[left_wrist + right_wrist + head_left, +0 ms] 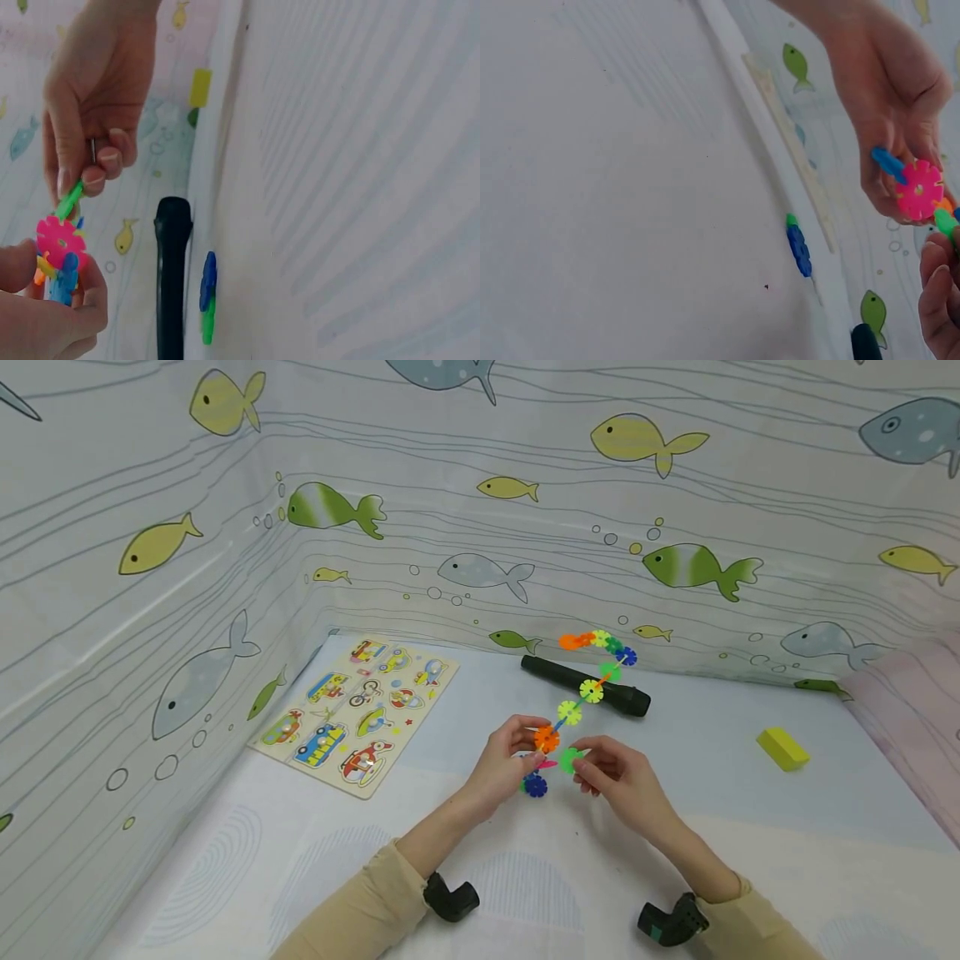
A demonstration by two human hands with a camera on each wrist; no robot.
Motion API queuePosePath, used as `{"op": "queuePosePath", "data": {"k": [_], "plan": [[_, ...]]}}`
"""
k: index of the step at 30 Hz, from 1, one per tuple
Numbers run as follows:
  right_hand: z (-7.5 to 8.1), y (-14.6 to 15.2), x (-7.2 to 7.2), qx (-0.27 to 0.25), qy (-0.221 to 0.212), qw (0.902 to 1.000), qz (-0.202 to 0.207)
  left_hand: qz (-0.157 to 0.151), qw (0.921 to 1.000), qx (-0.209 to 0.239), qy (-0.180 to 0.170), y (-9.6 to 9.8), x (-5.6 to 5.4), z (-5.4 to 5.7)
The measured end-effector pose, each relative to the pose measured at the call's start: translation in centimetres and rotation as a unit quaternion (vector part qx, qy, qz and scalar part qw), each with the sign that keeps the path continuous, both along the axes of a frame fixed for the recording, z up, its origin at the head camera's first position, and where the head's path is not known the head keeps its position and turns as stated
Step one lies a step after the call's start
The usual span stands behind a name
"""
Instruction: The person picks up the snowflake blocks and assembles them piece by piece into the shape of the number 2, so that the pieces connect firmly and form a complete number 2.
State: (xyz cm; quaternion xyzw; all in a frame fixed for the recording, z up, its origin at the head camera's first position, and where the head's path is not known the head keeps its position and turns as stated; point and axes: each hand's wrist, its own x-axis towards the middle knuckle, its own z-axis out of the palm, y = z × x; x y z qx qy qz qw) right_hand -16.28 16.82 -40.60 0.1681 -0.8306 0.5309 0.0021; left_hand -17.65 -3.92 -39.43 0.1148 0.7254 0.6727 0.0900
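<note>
My left hand point(501, 767) grips the lower end of a chain of interlocking notched plastic discs point(591, 692), which runs up and away in several colours and curls over at its far end. By the left fingertips are an orange disc point(547, 739), a pink disc point(61, 241) and a light-blue disc point(64, 279). The right hand point(624, 779) pinches a green disc point(572, 760) between thumb and fingers, its edge right at the pink disc. Below the hands, a dark-blue disc point(536, 786) and a green one point(208, 321) lie together on the table.
Behind the chain lies a black microphone point(585, 683). To the left is a wooden picture puzzle board point(397, 727) with vehicle pieces. A yellow block point(783, 748) sits at the right. Fish-printed curtains point(450, 510) enclose the table's back and sides.
</note>
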Motion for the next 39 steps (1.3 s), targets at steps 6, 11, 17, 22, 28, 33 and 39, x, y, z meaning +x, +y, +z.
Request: {"op": "queuePosePath", "data": {"k": [6, 11, 17, 22, 28, 33, 39], "plan": [[-0.24, -0.18, 0.11, -0.001, -0.011, 0.9999, 0.013, -0.002, 1.0, -0.002, -0.002, 0.15, 0.0, -0.1], [-0.44, -0.28, 0.16, 0.001, -0.015, 0.9998, 0.009, -0.002, 1.0, -0.004, 0.001, 0.14, 0.0, -0.16], [-0.26, -0.31, 0.23, -0.01, -0.032, 0.9994, 0.013, -0.004, 1.0, -0.007, -0.005, 0.1, -0.13, -0.33], [-0.08, -0.06, 0.22, -0.012, -0.029, 0.9993, 0.022, -0.015, 0.9997, -0.016, -0.007, 0.2, -0.04, -0.34], [-0.18, -0.09, 0.12, -0.022, -0.026, 0.9989, 0.033, -0.021, 0.9995, -0.021, 0.005, 0.29, 0.07, -0.42], [-0.44, -0.14, -0.01, -0.04, -0.048, 0.9976, 0.028, -0.023, 0.9995, -0.02, 0.006, 0.27, 0.07, -0.56], [-0.77, -0.27, -0.16, -0.063, -0.084, 0.9941, 0.027, -0.018, 0.9998, 0.0, -0.003, 0.19, -0.14, -0.65]]}}
